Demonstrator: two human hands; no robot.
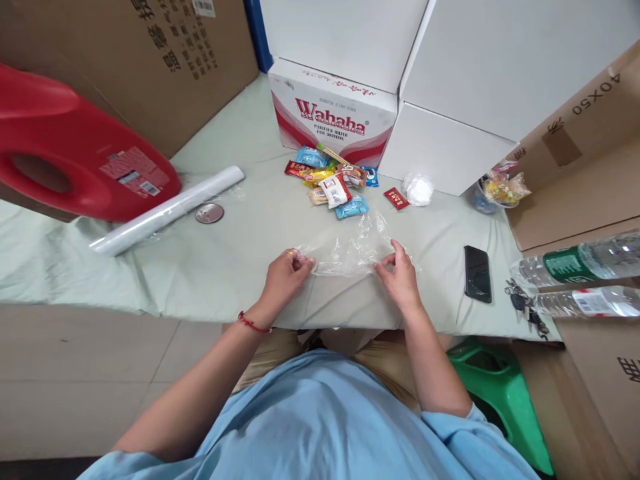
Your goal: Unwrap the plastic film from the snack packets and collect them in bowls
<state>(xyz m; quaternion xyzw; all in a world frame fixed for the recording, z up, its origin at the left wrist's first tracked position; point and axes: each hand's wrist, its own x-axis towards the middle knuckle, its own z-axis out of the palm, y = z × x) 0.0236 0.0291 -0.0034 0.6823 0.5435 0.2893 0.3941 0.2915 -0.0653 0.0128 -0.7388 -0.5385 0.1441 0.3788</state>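
Observation:
A sheet of clear plastic film (347,257) is spread crumpled over the table edge area in front of me. My left hand (287,275) is closed on its left end, thumb against bent fingers. At the right end, my right hand (401,277) pinches the film between thumb and fingers. Just beyond the film lies a pile of wrapped snacks (334,190), in red, white, blue and yellow packets. A small red packet (396,198) rests to the right of the pile, beside some round clear plastic pieces (419,190).
A roll of film (167,210) and a round metal lid (209,213) lie left, near a big red jug (85,147). A Wahaha carton (333,117) stands behind. To the right are a phone (477,273), keys (525,307), water bottles (580,260) and a cup of sweets (497,190).

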